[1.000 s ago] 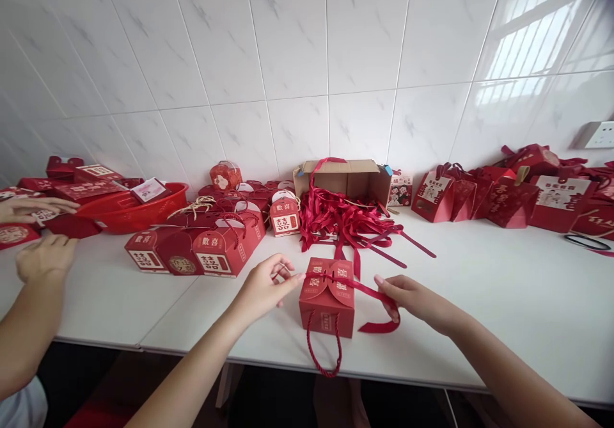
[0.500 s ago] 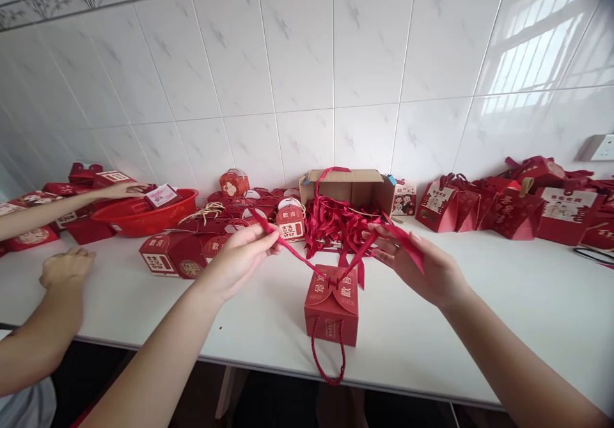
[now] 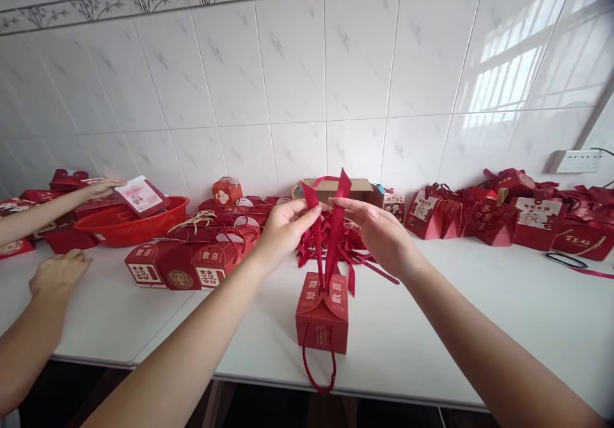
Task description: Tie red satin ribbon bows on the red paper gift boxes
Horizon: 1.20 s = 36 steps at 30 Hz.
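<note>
A small red gift box [image 3: 322, 316] with pale lettering stands near the table's front edge, a twisted cord handle [image 3: 318, 386] hanging from its near side. A red ribbon [image 3: 332, 249] is threaded through its top, and both ends are drawn straight up. My left hand [image 3: 289, 228] pinches one end between thumb and fingers. The other end is held by my right hand [image 3: 378, 226], its fingers closed at the ribbon. The two hands are close together above the box. Behind them a heap of red ribbons [image 3: 307, 247] spills from a cardboard box [image 3: 374, 192].
Red gift boxes [image 3: 180, 268] are grouped to the left, and red gift bags [image 3: 494, 220] stand along the wall at right. A co-worker's hand [image 3: 103, 188] is by a printed card [image 3: 141, 196] over a red basin [image 3: 132, 223]. A black loop [image 3: 566, 260] lies at right.
My hands have come together and risen, pulling the ribbon ends from spread sideways to nearly upright. The co-worker's card is lifted and tilted. The view has shifted slightly.
</note>
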Each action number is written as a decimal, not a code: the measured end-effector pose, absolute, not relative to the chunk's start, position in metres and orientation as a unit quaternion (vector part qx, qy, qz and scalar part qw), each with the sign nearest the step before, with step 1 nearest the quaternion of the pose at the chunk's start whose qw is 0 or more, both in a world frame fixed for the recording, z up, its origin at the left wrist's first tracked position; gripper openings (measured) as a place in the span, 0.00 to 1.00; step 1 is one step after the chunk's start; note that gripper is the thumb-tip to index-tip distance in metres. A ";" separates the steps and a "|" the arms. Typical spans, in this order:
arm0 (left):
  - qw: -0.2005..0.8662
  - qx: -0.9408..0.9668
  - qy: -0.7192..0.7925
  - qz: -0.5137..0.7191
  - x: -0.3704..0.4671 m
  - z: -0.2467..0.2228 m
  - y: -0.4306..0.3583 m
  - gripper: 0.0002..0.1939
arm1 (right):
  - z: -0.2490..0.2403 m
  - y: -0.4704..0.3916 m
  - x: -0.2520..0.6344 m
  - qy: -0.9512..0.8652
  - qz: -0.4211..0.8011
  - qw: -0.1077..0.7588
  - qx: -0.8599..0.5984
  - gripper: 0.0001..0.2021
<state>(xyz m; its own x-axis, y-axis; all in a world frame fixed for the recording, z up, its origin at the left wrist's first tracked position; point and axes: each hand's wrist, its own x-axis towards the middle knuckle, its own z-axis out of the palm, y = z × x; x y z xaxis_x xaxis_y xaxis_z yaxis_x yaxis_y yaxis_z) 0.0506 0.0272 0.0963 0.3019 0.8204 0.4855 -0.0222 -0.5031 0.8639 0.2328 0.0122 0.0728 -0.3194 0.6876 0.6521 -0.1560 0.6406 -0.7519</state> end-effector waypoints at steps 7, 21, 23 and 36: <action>0.380 0.716 0.327 0.486 0.043 0.097 0.025 0.15 | 0.075 0.007 0.242 -0.684 0.429 0.556 -0.199 0.19; 0.179 0.865 0.437 0.170 0.019 0.044 0.027 0.08 | 0.000 0.002 0.227 -0.811 0.182 0.332 -0.445 0.22; 0.230 0.866 0.407 0.178 0.023 0.045 0.028 0.10 | -0.002 0.005 0.220 -0.816 0.186 0.328 -0.438 0.19; 0.257 0.824 0.456 0.217 0.035 0.032 0.026 0.11 | -0.011 0.013 0.211 -0.821 0.217 0.327 -0.415 0.15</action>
